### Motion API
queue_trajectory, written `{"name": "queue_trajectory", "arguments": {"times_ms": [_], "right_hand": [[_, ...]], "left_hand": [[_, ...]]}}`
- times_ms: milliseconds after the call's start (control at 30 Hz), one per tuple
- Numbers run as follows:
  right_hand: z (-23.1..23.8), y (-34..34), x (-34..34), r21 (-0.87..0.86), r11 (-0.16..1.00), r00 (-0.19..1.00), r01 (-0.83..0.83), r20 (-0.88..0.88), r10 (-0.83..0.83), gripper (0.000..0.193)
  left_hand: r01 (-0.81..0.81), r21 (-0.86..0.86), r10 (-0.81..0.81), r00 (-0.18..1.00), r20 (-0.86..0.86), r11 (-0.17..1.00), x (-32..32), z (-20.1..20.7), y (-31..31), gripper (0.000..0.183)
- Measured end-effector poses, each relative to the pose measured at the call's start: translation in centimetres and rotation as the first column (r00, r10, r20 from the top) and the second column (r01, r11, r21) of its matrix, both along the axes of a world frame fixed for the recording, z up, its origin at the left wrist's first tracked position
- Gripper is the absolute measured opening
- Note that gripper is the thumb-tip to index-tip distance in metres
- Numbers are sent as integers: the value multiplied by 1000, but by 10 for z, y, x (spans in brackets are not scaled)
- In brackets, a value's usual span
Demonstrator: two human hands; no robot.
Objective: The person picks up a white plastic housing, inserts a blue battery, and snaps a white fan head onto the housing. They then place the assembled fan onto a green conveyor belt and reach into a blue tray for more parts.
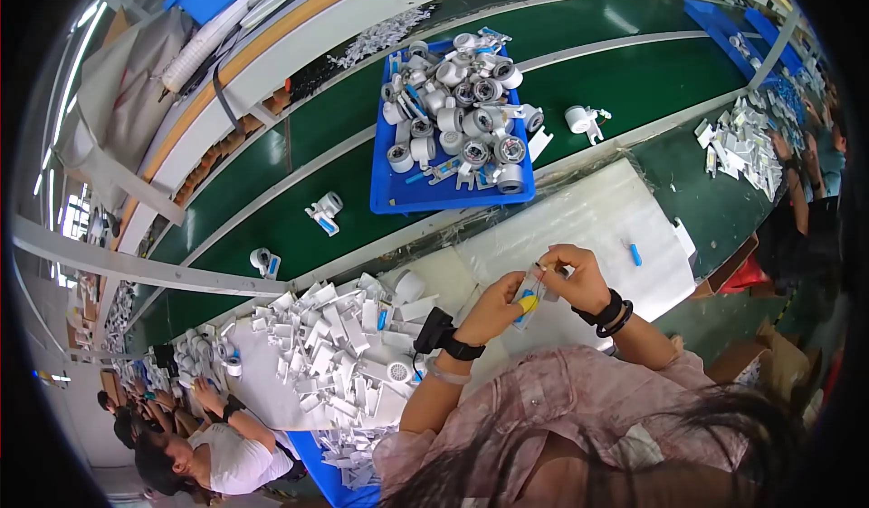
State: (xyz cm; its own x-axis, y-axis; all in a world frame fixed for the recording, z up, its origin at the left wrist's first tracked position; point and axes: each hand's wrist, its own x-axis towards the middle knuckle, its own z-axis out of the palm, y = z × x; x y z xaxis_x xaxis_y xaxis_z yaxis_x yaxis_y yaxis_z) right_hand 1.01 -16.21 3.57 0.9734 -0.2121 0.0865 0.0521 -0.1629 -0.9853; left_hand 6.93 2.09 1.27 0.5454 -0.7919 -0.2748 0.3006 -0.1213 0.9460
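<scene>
My left hand is closed, pinching a small whitish part with a blue piece on it; a yellow cover sits on one digit. My right hand meets it from the right, fingertips pinched together at the part's upper end. What those fingertips grip is too small to make out. Both hands are over a white work mat. To their right lies a small blue cylinder with a thin pale end. Left of my left wrist spreads a heap of white plastic parts.
A blue tray piled with round white assemblies stands ahead, on the green conveyor. Single assemblies lie on the belt. More white pieces are heaped at right. Another person works at the lower left.
</scene>
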Motion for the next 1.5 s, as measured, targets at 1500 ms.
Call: {"name": "queue_trajectory", "arguments": {"times_ms": [1500], "right_hand": [[22, 26, -39, -520, 836, 877, 177, 468, 106, 24]], "left_hand": [[-289, -197, 322, 931, 168, 937, -63, 40, 13, 32]]}}
